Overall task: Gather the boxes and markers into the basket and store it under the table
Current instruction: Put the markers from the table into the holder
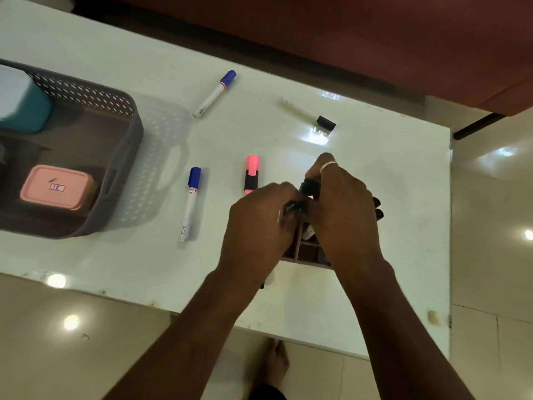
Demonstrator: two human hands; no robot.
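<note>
A grey perforated basket [127, 134] stands at the table's left with a pink box [57, 187] and a teal box [26, 102] inside. Loose on the white table lie two blue-capped markers [215, 93] [190, 202], a pink highlighter [252, 173] and a black-capped marker [307, 114]. My left hand [259, 223] and my right hand [343, 209] meet over a small pink divided holder [305, 252]. Each hand grips a dark marker; the right one's dark cap [308, 187] shows, and the left one [294, 207] is mostly hidden by fingers.
The table's near edge [202, 310] runs just below my wrists, with glossy floor tiles beyond it. A bare foot [278, 362] shows under the table edge. A dark red surface [375, 39] borders the table's far side.
</note>
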